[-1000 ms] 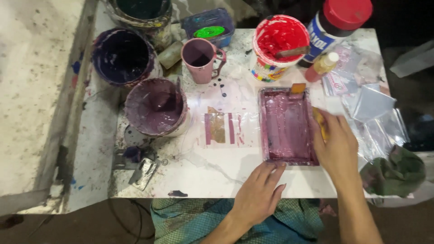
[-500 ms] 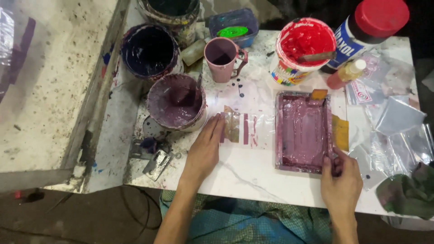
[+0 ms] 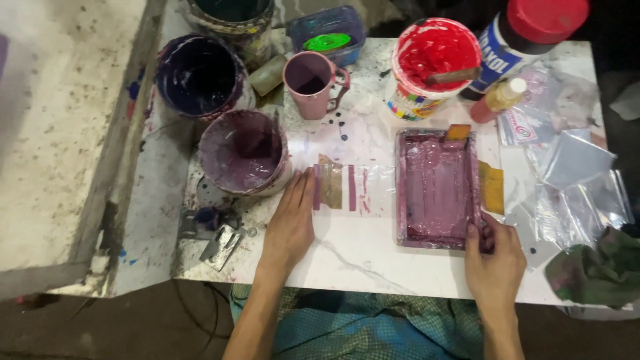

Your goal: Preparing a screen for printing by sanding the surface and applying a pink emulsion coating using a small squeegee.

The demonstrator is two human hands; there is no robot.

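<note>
My left hand point(image 3: 291, 220) lies flat on the white tabletop, fingertips on the left edge of a clear plastic sheet point(image 3: 353, 188) with brown and mauve paint swatches. My right hand point(image 3: 495, 257) grips the near right corner of a shallow rectangular tray point(image 3: 436, 188) coated in mauve paint. A small flat scraper point(image 3: 458, 132) rests at the tray's far edge. A bucket of mauve paint point(image 3: 243, 153) stands just left of my left hand.
A dark purple bucket point(image 3: 198, 77), a pink mug point(image 3: 312, 83), a red paint tub with a stick point(image 3: 433, 63), a blue lidded box point(image 3: 327, 30), a red-capped bottle point(image 3: 527, 33) and a small bottle point(image 3: 497, 100) line the back. Clear plastic bags point(image 3: 573, 167) and a green rag point(image 3: 597, 270) lie right.
My left hand moved from the near table edge up and left onto the swatch sheet. My right hand slid from the tray's right side down to its near right corner.
</note>
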